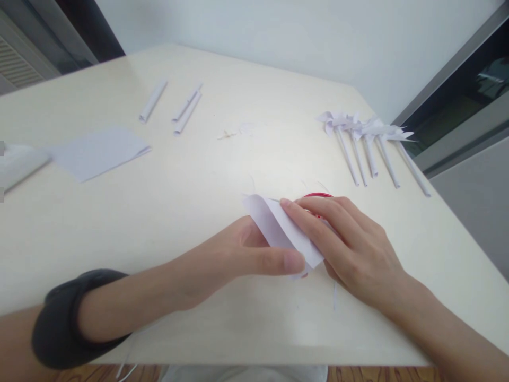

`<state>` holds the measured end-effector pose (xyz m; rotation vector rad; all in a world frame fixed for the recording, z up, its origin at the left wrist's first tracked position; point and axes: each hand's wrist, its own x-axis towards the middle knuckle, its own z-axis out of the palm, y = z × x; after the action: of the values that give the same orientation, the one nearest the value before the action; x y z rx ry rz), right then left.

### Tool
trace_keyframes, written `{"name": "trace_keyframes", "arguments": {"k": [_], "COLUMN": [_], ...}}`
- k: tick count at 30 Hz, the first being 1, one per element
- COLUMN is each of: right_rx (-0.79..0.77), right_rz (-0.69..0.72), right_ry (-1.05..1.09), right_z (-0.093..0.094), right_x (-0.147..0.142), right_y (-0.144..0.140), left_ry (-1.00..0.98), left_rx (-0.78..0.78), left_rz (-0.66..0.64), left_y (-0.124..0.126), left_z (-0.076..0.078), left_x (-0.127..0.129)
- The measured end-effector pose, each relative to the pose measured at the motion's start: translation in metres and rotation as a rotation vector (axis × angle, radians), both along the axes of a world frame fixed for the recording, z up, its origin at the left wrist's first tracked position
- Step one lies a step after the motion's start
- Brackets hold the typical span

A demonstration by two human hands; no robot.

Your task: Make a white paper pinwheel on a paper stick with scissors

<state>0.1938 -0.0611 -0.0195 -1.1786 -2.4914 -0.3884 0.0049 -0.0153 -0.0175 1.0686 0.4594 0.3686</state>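
A sheet of white paper (292,228) is bent over on itself between my two hands, above the front part of the table. My left hand (258,254) is closed on its lower left side, the thumb lying across the near edge. From the right, my right hand (350,239) is closed on the same paper, fingertips pressed on its upper face. Behind the right fingers shows a red curved loop (318,194), like a scissors handle; most of it is hidden, and I cannot tell whether the hand touches it.
On the white table (178,196), several paper pinwheels (371,132) on rolled sticks lie at the right. Three rolled paper tubes (153,101) lie at the back left. Flat paper sheets (101,151) sit beside a white packet (22,164). Small scraps (228,135) lie mid-table.
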Motion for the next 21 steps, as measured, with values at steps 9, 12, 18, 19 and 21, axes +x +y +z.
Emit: {"name": "trace_keyframes", "arguments": {"k": [9,12,18,19,21], "right_rx": [-0.127,-0.217,-0.395,-0.417,-0.474], "right_rz": [0.043,0.061,0.085,0.081,0.051], "right_ry": [0.072,0.198,0.417,0.463,0.55], "right_z": [0.0,0.001,0.005,0.006,0.007], "right_x": [0.0,0.002,0.005,0.006,0.006], "right_y": [0.003,0.003,0.004,0.004,0.005], "left_ry": [0.055,0.046,0.109,0.124,0.147], "left_rx": [-0.021,-0.066,-0.113,-0.119,-0.111], "left_rz": [0.098,0.105,0.142,0.139,0.147], "left_y": [-0.001,-0.002,0.002,0.003,0.004], "left_z": [-0.007,-0.006,0.005,0.007,0.008], "left_x": [-0.004,-0.004,-0.003,-0.004,-0.004]}}
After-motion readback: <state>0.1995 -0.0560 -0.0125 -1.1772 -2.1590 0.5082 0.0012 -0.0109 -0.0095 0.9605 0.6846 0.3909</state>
